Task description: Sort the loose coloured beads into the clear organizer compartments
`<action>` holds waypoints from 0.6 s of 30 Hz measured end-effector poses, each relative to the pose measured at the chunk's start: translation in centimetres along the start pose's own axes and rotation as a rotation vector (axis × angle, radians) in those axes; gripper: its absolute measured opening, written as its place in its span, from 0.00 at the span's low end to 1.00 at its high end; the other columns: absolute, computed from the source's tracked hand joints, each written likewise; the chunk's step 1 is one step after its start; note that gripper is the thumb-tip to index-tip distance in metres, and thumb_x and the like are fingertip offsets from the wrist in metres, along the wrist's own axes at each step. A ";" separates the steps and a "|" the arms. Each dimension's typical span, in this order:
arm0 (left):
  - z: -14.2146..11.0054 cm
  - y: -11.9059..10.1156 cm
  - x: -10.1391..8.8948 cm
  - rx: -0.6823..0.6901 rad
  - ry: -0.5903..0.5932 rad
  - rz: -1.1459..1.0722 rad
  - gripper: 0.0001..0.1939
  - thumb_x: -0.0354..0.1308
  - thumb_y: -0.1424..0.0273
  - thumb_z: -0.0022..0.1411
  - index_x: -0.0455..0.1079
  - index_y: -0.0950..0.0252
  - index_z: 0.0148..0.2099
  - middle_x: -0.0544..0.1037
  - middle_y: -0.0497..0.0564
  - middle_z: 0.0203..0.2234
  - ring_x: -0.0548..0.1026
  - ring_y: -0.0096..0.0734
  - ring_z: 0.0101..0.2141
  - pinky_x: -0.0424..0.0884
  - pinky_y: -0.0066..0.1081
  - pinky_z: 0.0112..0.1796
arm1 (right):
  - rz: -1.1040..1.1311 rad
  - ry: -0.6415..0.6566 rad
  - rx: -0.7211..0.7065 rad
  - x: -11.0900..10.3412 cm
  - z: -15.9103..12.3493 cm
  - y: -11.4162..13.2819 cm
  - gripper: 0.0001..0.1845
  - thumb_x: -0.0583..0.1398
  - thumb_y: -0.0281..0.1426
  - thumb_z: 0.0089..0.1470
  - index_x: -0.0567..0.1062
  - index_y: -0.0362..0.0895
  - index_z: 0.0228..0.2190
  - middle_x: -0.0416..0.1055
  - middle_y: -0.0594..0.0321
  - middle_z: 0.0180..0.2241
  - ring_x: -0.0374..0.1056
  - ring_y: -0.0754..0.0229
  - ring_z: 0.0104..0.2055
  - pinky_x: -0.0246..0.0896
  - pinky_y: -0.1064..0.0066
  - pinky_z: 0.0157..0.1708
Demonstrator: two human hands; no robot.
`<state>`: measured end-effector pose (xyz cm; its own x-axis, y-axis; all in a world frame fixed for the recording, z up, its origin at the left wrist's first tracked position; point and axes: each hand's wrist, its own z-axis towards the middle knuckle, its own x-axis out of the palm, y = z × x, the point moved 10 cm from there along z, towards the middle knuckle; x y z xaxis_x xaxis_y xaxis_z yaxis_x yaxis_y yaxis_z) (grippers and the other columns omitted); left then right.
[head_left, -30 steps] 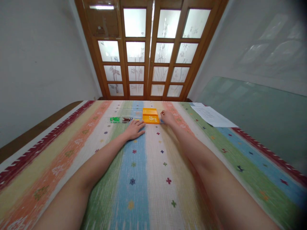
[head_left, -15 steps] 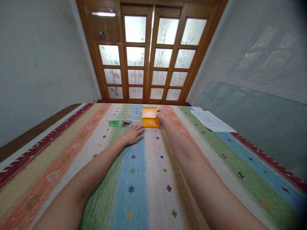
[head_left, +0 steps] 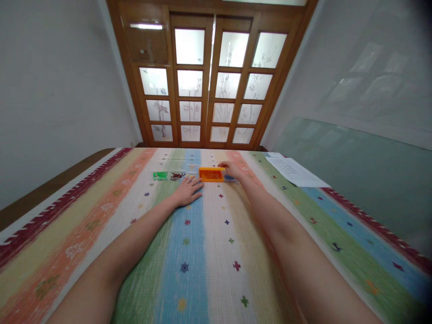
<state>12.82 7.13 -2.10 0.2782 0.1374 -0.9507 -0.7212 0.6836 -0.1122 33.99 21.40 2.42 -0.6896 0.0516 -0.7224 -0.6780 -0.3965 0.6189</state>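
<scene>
In the middle of the table sits a small orange box point(head_left: 211, 175) with its lid point(head_left: 207, 169) tilted down low over it, so the inside looks darker. My right hand point(head_left: 230, 169) pinches the lid at its right end. Flat on the cloth lies my left hand point(head_left: 187, 191), fingers spread, their tips by the box's left side. Left of the box stands a row of small clear boxes, with green pieces point(head_left: 160, 175) and dark brown pieces point(head_left: 177, 175). A bit of yellow shows behind my left fingers. Something blue point(head_left: 229, 177) lies partly hidden under my right hand.
A striped, patterned cloth point(head_left: 216, 243) covers the table. White printed sheets point(head_left: 293, 171) lie at the right. Against the right wall stands a pale green panel point(head_left: 354, 162). Wooden doors with frosted panes point(head_left: 189, 83) close off the far end.
My right hand has swung the orange lid from upright down over the box. My left hand has stayed in place. The view has tilted slightly.
</scene>
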 end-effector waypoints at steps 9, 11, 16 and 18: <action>-0.6 0.0 -3.3 -0.032 -0.244 -0.037 0.15 0.54 0.72 0.68 0.78 0.58 0.51 0.75 0.55 0.55 0.67 0.46 0.60 0.65 0.51 0.64 | -0.357 0.076 -0.179 3.6 -4.4 4.6 0.17 0.55 0.29 0.68 0.80 0.44 0.52 0.76 0.52 0.53 0.70 0.55 0.54 0.62 0.67 0.57; -0.6 0.8 -3.7 -0.076 -0.271 -0.021 0.14 0.55 0.71 0.68 0.78 0.57 0.52 0.73 0.55 0.57 0.66 0.46 0.61 0.64 0.52 0.64 | -0.430 0.079 -0.261 4.7 -6.0 6.4 0.18 0.56 0.31 0.69 0.78 0.45 0.56 0.74 0.52 0.55 0.67 0.53 0.58 0.58 0.65 0.61; 0.5 3.3 -5.1 -0.149 -0.258 0.086 0.19 0.56 0.69 0.67 0.73 0.59 0.59 0.67 0.55 0.66 0.58 0.49 0.68 0.57 0.53 0.68 | -0.556 0.081 -0.255 6.0 -7.6 7.4 0.23 0.53 0.29 0.71 0.71 0.47 0.63 0.70 0.50 0.59 0.63 0.52 0.61 0.54 0.62 0.62; 1.4 4.3 -5.4 -0.153 -0.222 0.133 0.25 0.57 0.67 0.67 0.69 0.60 0.65 0.63 0.57 0.69 0.55 0.50 0.70 0.54 0.54 0.69 | -0.569 0.087 -0.237 6.2 -7.8 7.4 0.22 0.52 0.28 0.71 0.72 0.46 0.62 0.70 0.50 0.58 0.64 0.52 0.60 0.54 0.62 0.62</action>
<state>9.10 10.29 2.91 0.2950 0.3833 -0.8752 -0.8429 0.5358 -0.0494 26.71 11.64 0.09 -0.2073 0.2439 -0.9474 -0.8512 -0.5223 0.0518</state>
